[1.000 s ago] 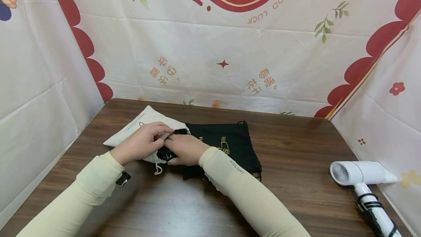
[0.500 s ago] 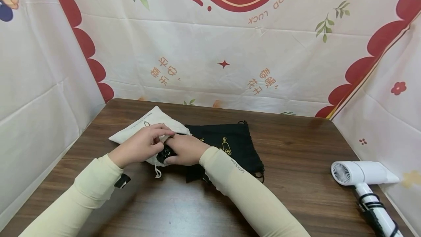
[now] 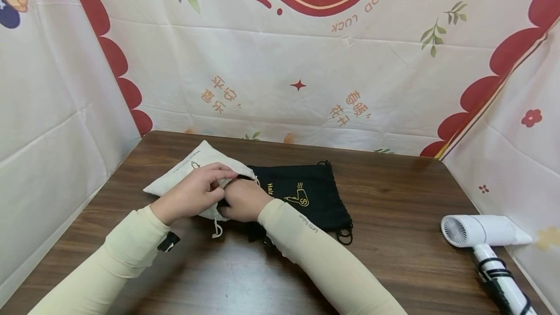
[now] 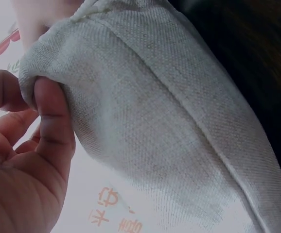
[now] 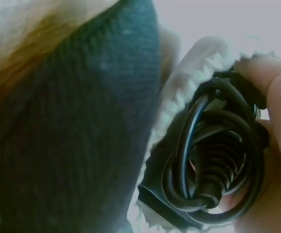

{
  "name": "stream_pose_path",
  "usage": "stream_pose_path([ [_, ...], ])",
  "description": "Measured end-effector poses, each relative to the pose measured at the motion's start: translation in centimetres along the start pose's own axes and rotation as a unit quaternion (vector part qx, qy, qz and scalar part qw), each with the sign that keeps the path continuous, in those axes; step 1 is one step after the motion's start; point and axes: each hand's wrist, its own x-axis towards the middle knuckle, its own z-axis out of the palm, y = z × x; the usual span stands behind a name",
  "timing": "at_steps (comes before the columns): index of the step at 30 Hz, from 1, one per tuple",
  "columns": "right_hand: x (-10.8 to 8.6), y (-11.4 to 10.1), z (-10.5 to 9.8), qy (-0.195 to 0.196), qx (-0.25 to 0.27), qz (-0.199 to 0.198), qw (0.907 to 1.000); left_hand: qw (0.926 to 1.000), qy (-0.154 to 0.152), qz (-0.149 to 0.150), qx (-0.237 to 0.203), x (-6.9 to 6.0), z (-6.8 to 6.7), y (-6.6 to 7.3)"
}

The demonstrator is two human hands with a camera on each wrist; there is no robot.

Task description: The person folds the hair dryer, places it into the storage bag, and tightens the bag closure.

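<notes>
Off-white cloth rim: pinched between the thumb and fingers of the left hand; it seems lifted so that the bag's mouth stands apart around the other hand.
Right hand: set in that mouth; the fingertips are hidden inside, so whether they grip or merely press cannot be told.
Coiled black cord: looped within the mouth, right beside the right hand; the loops are probably gathered to take up less room.
White bag: lies left of centre, its mouth turned towards the right hand, which suits a reach from that side; a loose drawstring hangs at its near edge.
Black pouch: lies flat next to the white bag's mouth, yellow dryer print upward, partly hidden by the right forearm; whether the two overlap is hard to tell.
White hair dryer: lies by the right edge, well apart from both hands, a black cord wound about its handle, likely for tidiness.
Wooden table: bears all of these.
Printed cloth: hangs behind and at both sides, apparently as a screen.
</notes>
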Motion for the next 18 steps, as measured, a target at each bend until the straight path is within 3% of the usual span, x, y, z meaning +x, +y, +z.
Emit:
stream_pose_path([
  [9,0.5,0.1,0.4,0.023,-0.051,0.010,0.9984,0.9993,0.015,0.018,0.027,0.4,0.0,0.3],
  [18,1.1,-0.1,0.8,0.018,-0.054,0.036,0.9977,0.9994,0.012,0.022,0.026,0.6,0.0,0.8],
])
